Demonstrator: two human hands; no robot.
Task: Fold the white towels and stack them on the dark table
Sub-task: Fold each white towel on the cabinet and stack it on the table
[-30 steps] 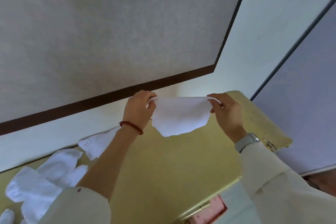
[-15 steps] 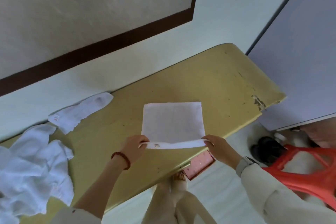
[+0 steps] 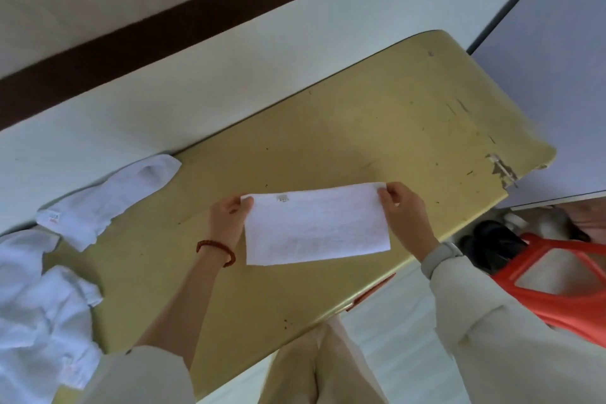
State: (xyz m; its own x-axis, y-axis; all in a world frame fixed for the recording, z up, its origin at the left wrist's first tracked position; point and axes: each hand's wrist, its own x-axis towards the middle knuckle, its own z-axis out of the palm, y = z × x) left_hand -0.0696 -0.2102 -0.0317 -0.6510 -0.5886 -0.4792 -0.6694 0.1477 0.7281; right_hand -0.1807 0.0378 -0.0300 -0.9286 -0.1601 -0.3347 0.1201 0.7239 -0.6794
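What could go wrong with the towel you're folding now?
The folded towel lies near the table's front edge, so a nudge might slide it off. Only the far corners are pinched, by the left hand and right hand, so the next fold might come out crooked.

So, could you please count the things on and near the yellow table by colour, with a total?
White: 3 - folded towel held in both hands, rolled towel by the wall, heap of towels whose number I cannot tell, counted as 1.
Red or orange: 2 - bracelet, plastic stool.
Grey: 1 - watch.
Total: 6.
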